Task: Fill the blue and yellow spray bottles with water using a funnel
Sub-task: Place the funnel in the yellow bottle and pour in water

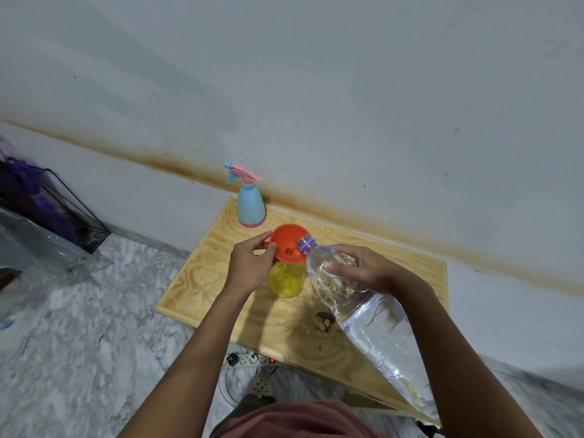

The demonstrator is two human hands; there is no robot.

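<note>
An orange funnel [286, 243] sits in the neck of the yellow spray bottle [286, 281], which stands on the wooden table [202, 279] without its spray head. My left hand [251, 263] pinches the funnel's left rim. My right hand [363, 267] grips a large clear water bottle [373, 324] near its shoulder; the bottle is tilted, its open blue-ringed mouth [305, 243] resting over the funnel's right edge. The blue spray bottle [249, 205] with a pink trigger head stands upright at the table's far corner.
A dark lump [324, 320] lies on the stained tabletop by the big bottle. A power strip [252, 358] and cables lie on the marble floor below the table's near edge. A black wire rack with purple cloth [47, 200] stands at the left, against the wall.
</note>
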